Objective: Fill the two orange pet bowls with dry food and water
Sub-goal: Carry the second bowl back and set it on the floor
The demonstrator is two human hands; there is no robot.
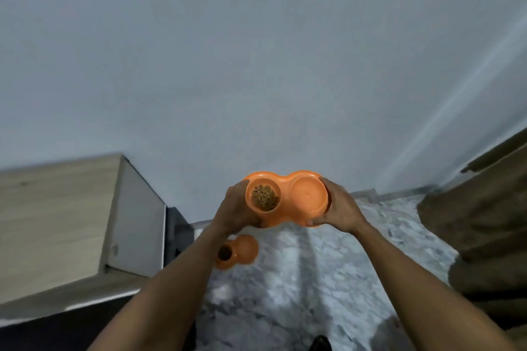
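Orange double pet bowl, carried level above the marble floor, both hands' fingers clamped on its ends: judged risk, tilt spills kibble or water.

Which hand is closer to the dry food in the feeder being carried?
Left. The left hand grips the double bowl right beside the dry food compartment. The right hand holds the opposite end, beside the other compartment.
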